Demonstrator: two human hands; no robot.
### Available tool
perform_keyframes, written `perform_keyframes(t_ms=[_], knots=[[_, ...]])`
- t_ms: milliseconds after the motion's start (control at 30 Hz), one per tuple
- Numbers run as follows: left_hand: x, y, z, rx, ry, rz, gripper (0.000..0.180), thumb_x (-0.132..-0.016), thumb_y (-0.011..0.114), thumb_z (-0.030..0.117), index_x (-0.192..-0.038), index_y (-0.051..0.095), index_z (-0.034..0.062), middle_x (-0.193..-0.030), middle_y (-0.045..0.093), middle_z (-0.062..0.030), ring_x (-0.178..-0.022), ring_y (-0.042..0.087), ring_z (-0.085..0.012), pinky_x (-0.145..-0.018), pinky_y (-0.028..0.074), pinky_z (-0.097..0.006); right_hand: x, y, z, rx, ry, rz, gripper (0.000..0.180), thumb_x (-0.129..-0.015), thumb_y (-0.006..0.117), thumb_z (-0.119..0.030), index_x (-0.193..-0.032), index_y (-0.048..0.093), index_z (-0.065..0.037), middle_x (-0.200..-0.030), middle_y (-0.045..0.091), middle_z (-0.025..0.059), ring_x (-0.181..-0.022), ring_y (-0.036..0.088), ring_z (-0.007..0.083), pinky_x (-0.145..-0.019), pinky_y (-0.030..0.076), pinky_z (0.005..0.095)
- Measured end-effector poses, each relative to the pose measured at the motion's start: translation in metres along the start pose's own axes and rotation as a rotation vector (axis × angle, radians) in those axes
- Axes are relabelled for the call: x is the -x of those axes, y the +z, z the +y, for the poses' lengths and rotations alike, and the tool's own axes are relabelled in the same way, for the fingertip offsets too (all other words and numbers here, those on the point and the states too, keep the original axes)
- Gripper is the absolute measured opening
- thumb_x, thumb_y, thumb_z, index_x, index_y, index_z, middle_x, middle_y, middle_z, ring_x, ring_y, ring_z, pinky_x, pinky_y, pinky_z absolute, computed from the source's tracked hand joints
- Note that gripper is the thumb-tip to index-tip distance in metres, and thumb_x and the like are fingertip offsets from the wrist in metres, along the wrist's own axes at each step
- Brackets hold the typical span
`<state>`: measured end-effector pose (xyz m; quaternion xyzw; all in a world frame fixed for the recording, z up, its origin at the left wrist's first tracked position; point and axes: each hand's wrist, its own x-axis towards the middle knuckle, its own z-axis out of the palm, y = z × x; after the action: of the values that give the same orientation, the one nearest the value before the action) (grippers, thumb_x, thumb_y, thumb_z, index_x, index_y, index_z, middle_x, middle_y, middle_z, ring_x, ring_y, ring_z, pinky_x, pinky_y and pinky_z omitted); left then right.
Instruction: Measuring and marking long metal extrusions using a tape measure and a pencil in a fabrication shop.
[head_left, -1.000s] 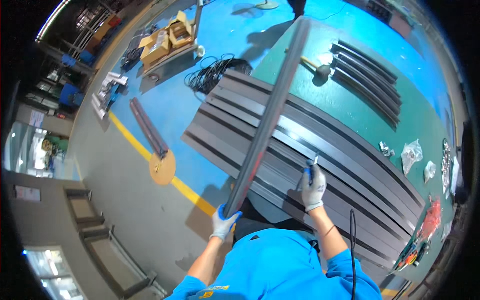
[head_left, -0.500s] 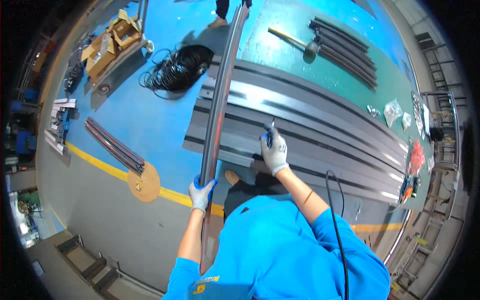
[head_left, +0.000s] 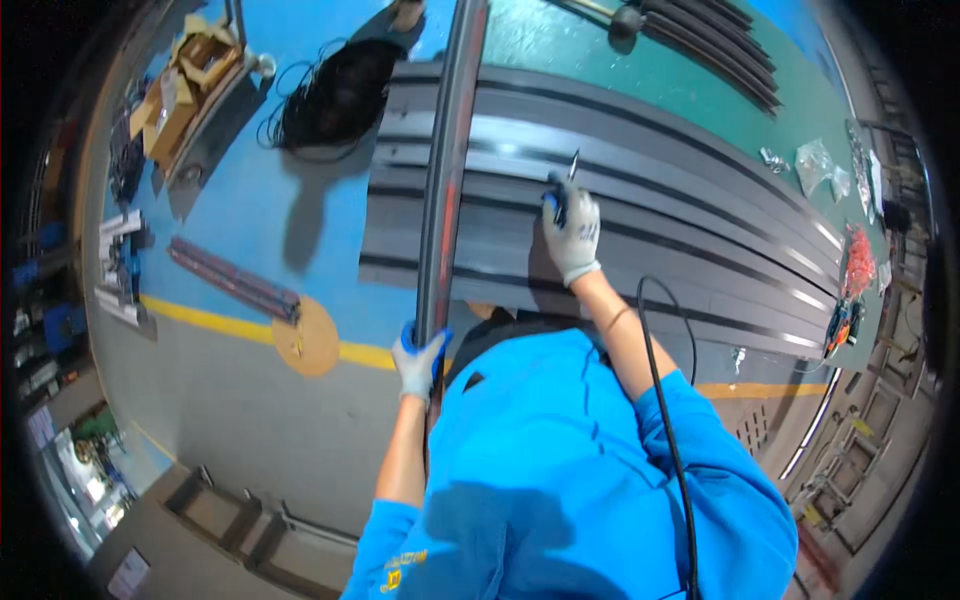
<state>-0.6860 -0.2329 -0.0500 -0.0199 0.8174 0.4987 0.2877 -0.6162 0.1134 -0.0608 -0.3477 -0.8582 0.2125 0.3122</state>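
Note:
My left hand [head_left: 420, 362], in a white glove with blue palm, is closed round the lower part of a long dark metal bar [head_left: 452, 150] with reddish marks along its side. The bar rises past the left ends of several grey metal panels [head_left: 650, 205] that lie side by side on the table. Over these panels is my gloved right hand [head_left: 572, 232], its fingers closed on a slim pointed tool [head_left: 573, 166] whose tip points away from me. The tool's exact kind is too small to make out.
A mallet [head_left: 626, 20] and dark bars [head_left: 715, 45] lie on the green tabletop's far side. Plastic bags [head_left: 822, 168] and a red bundle [head_left: 858, 262] rest at right. Left on the floor are a black cable coil [head_left: 335, 95], cartons [head_left: 172, 100] and more bars [head_left: 232, 278].
My right hand with the pointed tool has moved slightly farther over the panels and to the right. My left hand keeps its hold on the bar. The whole view has shifted.

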Motion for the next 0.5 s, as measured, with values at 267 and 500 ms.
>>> perform_keyframes(t_ms=[267,500], knots=[[-0.002,0.000,-0.010,0.020,-0.070,0.051,0.052,-0.072,0.093,0.002,-0.119,0.070,-0.0028,-0.106,0.076,-0.0121,-0.090,0.069,-0.0194,-0.088,0.058,-0.032,-0.029,-0.001,0.009,-0.008,0.014,-0.077,0.055,-0.084,0.071,-0.008,-0.139,0.063,-0.011,-0.105,0.070,0.0065,-0.093,0.062,0.0266,-0.092,0.046,0.0370],[-0.002,0.003,0.019,-0.084,-0.116,0.050,0.053,-0.071,0.092,0.003,-0.119,0.070,-0.0039,-0.105,0.076,-0.0111,-0.086,0.068,-0.0179,-0.086,0.057,-0.032,-0.060,0.015,0.027,-0.037,-0.054,-0.059,0.060,-0.081,0.072,-0.010,-0.140,0.061,-0.013,-0.097,0.065,0.0056,-0.092,0.060,0.0267,-0.093,0.044,0.0400]])
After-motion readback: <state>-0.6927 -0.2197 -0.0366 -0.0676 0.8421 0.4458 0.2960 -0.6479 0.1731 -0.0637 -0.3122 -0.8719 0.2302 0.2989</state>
